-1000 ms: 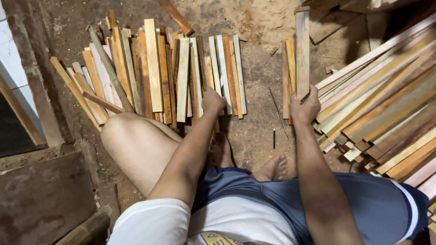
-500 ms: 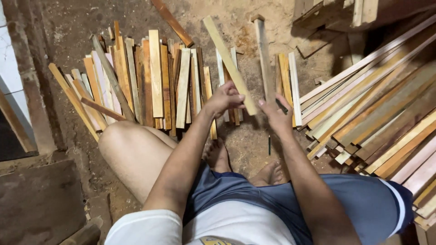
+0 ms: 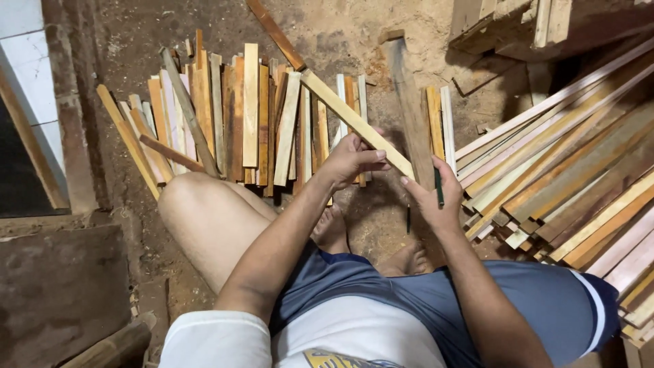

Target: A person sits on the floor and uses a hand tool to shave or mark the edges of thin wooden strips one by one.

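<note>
The left hand [image 3: 351, 158] was closed around a pale wood strip [image 3: 354, 121] that pointed toward eleven o'clock; the right hand [image 3: 430, 197] held a grey plank [image 3: 411, 102] and a dark pencil [image 3: 439, 186]; short sticks [image 3: 231, 116] lay at ten o'clock; long slats [image 3: 565, 163] lay at three o'clock.

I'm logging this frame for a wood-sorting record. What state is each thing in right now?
Left hand: closed on the pale slat.
Pale slat: lifted, tilted, its far end over the short pile.
Right hand: holds the dark plank and a pencil.
Dark plank: raised, nearly upright.
Pencil: pinched in the right hand.
Short slats: lying side by side on the floor.
Long slats: stacked at the right.
</note>
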